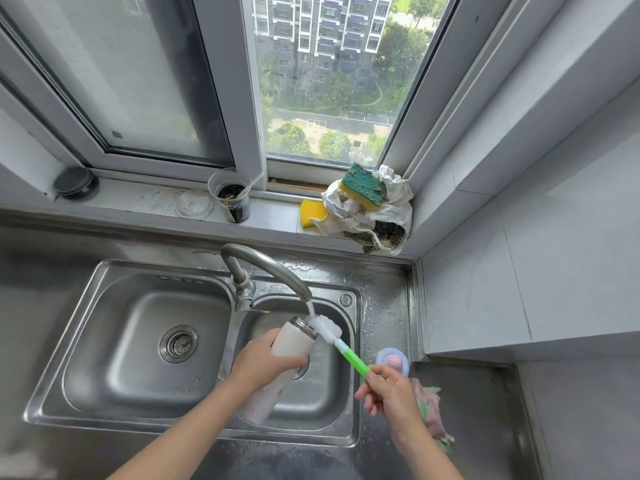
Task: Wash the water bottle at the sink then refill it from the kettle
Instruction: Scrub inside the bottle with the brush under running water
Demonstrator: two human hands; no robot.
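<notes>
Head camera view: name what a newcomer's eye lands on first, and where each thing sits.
First comes the bright green-handled bottle brush in the right hand, its white sponge head at the mouth of the white water bottle, which the left hand tilts under the running faucet over the right sink basin. Next, the green-and-yellow sponge on crumpled cloths on the windowsill, right of centre.

The water bottle (294,344) is over the right bowl of the sink (194,344), under the tap (266,268), with the bottle brush (341,344) to its right, and behind on the windowsill (156,202) stand a cup (232,199) and sponges (363,185).
</notes>
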